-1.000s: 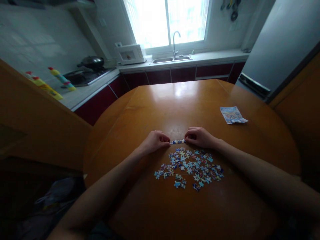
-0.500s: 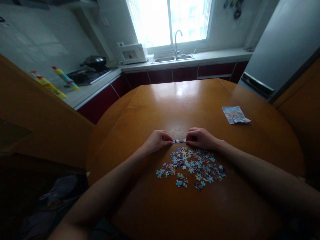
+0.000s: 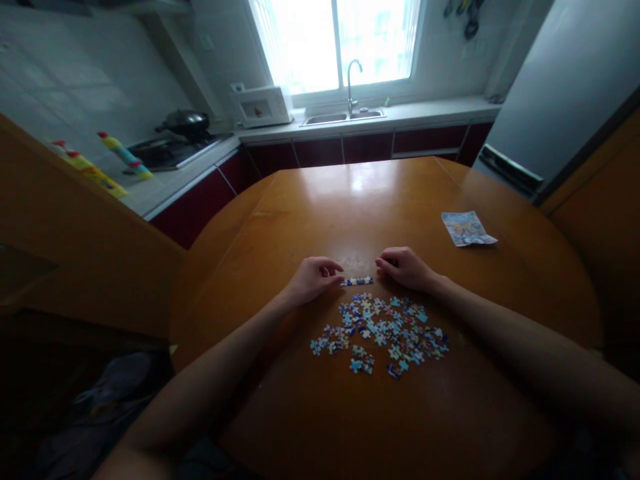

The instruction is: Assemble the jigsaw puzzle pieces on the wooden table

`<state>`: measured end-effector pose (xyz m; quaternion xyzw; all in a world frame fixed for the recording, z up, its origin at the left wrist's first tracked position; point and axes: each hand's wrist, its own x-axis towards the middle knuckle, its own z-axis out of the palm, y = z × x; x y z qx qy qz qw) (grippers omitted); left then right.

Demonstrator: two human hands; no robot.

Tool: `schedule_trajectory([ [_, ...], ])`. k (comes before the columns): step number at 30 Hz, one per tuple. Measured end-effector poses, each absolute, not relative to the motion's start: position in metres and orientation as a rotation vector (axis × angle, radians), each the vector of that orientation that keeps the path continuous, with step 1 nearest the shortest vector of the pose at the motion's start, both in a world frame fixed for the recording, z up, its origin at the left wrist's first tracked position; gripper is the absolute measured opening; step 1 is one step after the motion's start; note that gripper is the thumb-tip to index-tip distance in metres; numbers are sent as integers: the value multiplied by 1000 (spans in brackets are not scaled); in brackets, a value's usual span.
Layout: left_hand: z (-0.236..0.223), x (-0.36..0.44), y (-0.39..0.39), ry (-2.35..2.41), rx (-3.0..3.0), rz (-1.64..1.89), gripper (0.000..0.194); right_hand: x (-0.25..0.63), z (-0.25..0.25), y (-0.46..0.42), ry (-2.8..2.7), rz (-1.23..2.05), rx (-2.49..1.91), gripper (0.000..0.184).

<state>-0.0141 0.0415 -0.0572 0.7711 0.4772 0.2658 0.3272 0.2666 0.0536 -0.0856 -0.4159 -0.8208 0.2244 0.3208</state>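
A short strip of joined jigsaw puzzle pieces (image 3: 357,281) lies flat on the wooden table (image 3: 320,220). At its left end is my left hand (image 3: 315,279), open, the thumb and index finger parted and the thumb tip at or very near the strip. My right hand (image 3: 404,265) hovers just off the right end, its fingers curled in and nothing visible in them. Nearer to me, below both hands, spreads a pile of loose jigsaw puzzle pieces (image 3: 385,328), mostly blue and white.
A creased printed sheet (image 3: 467,229) lies on the table to the right. Beyond the table are a sink (image 3: 325,119), a microwave (image 3: 263,107) and a wok (image 3: 185,123) on the stove. Bottles (image 3: 125,155) stand on the left counter.
Both hands have let go of the strip's ends. My right hand has drawn away to the right and up, and my left thumb and index finger have parted.
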Motion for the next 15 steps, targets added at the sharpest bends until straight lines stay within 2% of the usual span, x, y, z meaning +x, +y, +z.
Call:
schedule_trajectory([
  [3,-46,-2,22,1050,2151,729,15,267,-87,55,-2142,599,-1114,35],
  [8,-32,24,-33,624,2343,500,14,266,-86,54,-2148,576,-1106,36],
  [15,-54,45,-63,500,2471,358,21,266,-88,56,-2145,587,-1110,35],
])
